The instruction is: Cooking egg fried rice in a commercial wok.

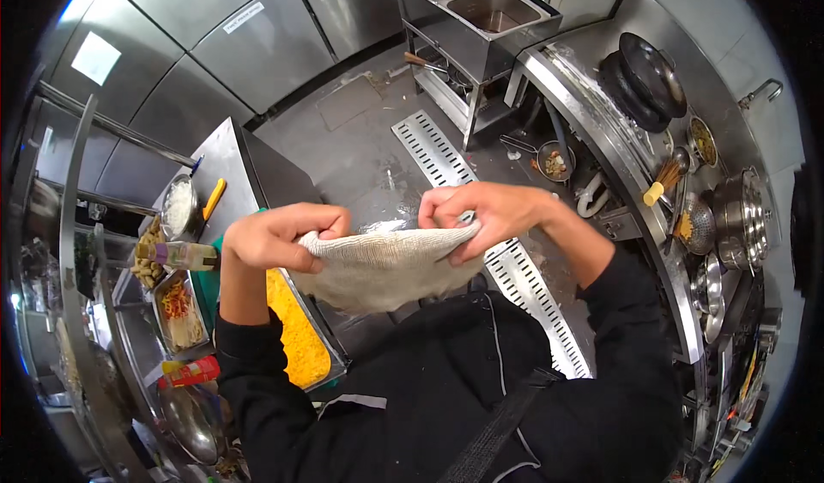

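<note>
A pale, off-white ribbed cloth is stretched between my two hands in front of my chest. My left hand pinches its left upper corner between thumb and fingers. At the right upper corner, my right hand grips the fabric with curled fingers. The cloth's top edge runs nearly straight from hand to hand, and the lower part sags towards my black jacket. Left of my body, partly behind my left forearm, is a metal tray of chopped yellow food.
On the left counter are a bowl of white shreds, a yellow-handled knife, a bottle and a tray of sliced food. A slotted drain grate crosses the floor. Woks and a steel pot line the right-hand range.
</note>
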Available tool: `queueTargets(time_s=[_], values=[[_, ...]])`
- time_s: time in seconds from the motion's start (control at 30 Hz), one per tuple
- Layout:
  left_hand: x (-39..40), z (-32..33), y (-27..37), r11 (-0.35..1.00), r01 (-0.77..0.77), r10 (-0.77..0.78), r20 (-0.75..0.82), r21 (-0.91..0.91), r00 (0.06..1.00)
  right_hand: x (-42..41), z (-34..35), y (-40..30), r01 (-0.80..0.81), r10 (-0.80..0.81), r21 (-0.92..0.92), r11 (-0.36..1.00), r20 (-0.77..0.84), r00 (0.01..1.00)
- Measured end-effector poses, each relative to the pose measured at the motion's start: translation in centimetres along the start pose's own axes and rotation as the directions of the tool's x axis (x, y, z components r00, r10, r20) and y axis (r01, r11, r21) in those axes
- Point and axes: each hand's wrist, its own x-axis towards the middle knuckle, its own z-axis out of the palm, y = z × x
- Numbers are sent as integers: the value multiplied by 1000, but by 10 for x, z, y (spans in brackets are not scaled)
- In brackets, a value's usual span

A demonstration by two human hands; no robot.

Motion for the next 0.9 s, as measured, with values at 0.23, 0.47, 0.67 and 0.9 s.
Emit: queueTargets(time_s=[0.23,0.47,0.67,0.9], values=[[71,-12,-55,995,86,-86,-24,40,996,-11,-40,-34,-396,375,-210,894,-132,917],[203,19,-183,774,177,-378,-220,-608,899,-64,-9,82,-550,155,-304,778,-755,637],[289,18,-222,739,220,-468,-249,-637,848,-128,-28,93,-318,340,132,939,-215,916],[379,-13,-206,866,440,-498,-318,-239,807,-412,-122,185,-745,248,524,414,-852,-462]])
